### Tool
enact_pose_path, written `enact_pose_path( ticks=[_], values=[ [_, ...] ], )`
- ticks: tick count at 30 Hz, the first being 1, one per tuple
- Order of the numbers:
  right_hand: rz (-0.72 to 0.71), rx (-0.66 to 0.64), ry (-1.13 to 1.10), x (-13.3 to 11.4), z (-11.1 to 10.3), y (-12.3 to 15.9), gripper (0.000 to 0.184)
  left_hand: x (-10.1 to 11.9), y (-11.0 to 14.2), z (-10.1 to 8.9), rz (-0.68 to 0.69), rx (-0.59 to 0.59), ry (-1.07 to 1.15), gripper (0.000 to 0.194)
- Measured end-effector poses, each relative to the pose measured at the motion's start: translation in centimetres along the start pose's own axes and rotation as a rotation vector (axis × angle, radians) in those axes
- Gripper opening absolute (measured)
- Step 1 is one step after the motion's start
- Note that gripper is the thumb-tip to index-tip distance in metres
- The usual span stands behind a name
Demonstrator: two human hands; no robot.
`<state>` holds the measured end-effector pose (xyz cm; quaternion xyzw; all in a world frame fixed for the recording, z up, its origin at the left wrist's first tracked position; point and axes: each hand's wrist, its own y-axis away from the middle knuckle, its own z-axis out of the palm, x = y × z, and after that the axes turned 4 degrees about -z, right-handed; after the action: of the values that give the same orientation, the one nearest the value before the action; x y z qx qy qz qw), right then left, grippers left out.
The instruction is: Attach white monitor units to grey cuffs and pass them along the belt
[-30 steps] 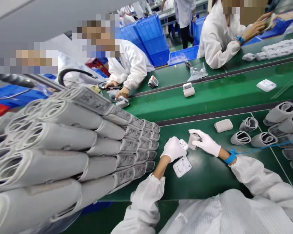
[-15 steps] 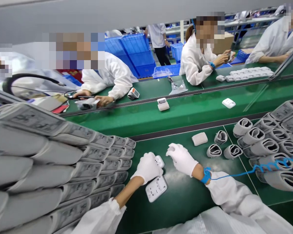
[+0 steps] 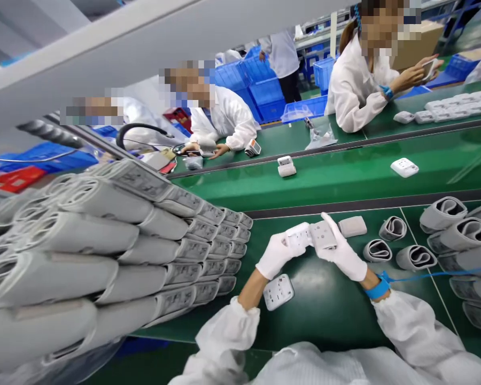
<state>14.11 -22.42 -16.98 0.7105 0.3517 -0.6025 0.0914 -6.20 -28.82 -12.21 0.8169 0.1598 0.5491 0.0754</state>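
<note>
Cuff stack on worktop left, housing toward near edge, loose cuffs toward far right corner, conveyor behind far edge

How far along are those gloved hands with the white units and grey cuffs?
One unit-and-cuff pair on the belt looks done. The left hand holds a white unit up to the grey cuff in the right hand; I can't tell whether they're joined. Likely left: the loose unit on the near table and the rolled cuffs stacked at left.
</note>
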Motion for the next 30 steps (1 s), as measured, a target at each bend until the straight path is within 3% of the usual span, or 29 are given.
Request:
enact_pose_path(
  ticks=[4, 6, 10, 14, 17, 22, 25, 30],
  values=[
    [-0.015, 0.041, -0.34, -0.3, -0.6, -0.1, 0.095, 0.2, -0.5, 3.2, 0.153, -0.011, 0.464, 0.074],
    [0.022, 0.066, -0.556, -0.6, -0.6, -0.4, 0.104, 0.4, -1.0, 4.7, 0.189, -0.023, 0.654, 0.074],
    [0.143, 0.143, -0.527, -1.2, -0.5, -0.9, 0.099, 1.3, -1.5, 6.4, 0.183, -0.087, 0.936, 0.086],
    [0.172, 0.143, -0.549, -1.5, -0.3, -0.2, 0.1, 2.2, -1.3, 5.5, 0.175, -0.084, 0.889, 0.089],
    [0.088, 0.236, -0.312, -2.2, -0.9, 0.4, 0.093, 2.9, -1.0, 3.7, 0.124, -0.11, 0.855, 0.079],
    [0.058, 0.312, 0.151, -3.9, -2.9, 0.5, 0.087, 4.6, -0.4, 1.5, 0.119, -0.279, 0.82, 0.062],
    [0.052, 0.323, 0.262, -4.6, -3.2, 0.5, 0.087, 5.3, -0.6, 1.5, 0.12, -0.298, 0.772, 0.061],
    [0.046, 0.382, 0.422, -5.2, -2.3, 0.7, 0.081, 5.1, -1.0, 2.8, 0.215, -0.216, 0.639, 0.058]
  ],
)
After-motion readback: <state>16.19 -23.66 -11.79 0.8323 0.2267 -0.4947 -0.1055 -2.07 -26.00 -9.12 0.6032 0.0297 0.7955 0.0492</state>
